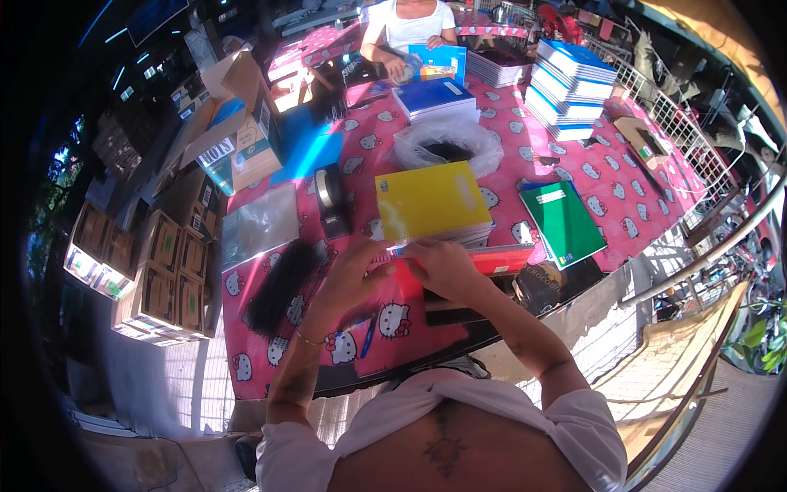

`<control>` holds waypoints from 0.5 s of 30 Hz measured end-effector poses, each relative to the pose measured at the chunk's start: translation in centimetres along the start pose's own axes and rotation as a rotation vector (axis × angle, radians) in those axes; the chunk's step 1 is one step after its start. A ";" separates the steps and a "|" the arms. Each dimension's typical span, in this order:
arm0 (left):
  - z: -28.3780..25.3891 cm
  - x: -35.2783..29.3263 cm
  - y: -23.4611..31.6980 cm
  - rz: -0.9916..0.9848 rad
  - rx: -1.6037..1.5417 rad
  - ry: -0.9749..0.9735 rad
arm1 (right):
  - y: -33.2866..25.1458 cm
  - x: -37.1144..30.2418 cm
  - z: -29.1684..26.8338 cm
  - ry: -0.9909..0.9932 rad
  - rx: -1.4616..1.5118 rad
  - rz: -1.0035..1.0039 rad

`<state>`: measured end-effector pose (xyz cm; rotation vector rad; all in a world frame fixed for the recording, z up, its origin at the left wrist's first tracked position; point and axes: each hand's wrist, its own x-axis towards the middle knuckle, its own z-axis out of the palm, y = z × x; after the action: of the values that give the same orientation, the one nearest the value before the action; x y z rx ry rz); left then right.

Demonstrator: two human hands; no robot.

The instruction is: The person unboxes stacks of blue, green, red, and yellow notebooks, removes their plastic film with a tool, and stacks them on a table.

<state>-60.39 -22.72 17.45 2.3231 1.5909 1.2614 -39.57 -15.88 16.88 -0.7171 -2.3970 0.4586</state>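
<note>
A red spiral notebook lies near the table's front edge, its coil side toward me. My left hand is closed at the left end of that edge, fingers bent around it. Close beside it, my right hand pinches the same edge; both sets of fingertips are partly hidden. Just beyond my hands, a yellow notebook tops a stack of notebooks. A green notebook lies to the right, over a blue one. Left of my left hand rests a bundle of thin black strands, with a blue pen nearer me.
A plastic bag holding black material, a tape dispenser and clear sleeves surround the stack. Tall notebook piles stand back right. Cartons line the left side. Across the table, another person handles a blue notebook.
</note>
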 end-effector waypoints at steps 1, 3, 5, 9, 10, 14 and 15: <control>0.4 -0.6 -1.7 -0.002 -0.003 -0.101 | 0.0 0.2 -0.1 0.005 -0.001 -0.004; 0.7 -0.5 -1.7 0.001 -0.017 -0.208 | 0.2 0.5 -0.4 -0.024 0.074 -0.026; 1.3 -0.3 -0.6 -0.063 -0.033 -0.132 | 0.5 0.6 -0.6 -0.046 0.084 -0.048; 0.5 0.6 0.3 -0.085 -0.088 -0.134 | 1.1 0.8 -0.7 -0.060 0.140 -0.076; 0.6 0.1 -1.3 -0.078 -0.031 -0.217 | 1.1 1.0 -0.6 -0.059 0.140 -0.077; 0.7 0.4 0.0 -0.063 -0.039 -0.192 | 1.6 1.1 -0.6 -0.085 0.159 -0.090; 0.7 0.3 -0.3 -0.062 -0.039 -0.194 | 1.6 1.1 -0.6 -0.092 0.163 -0.097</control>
<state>-60.14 -22.06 17.08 2.2740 1.5483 1.0108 -39.28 -13.86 17.06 -0.5153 -2.4324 0.6503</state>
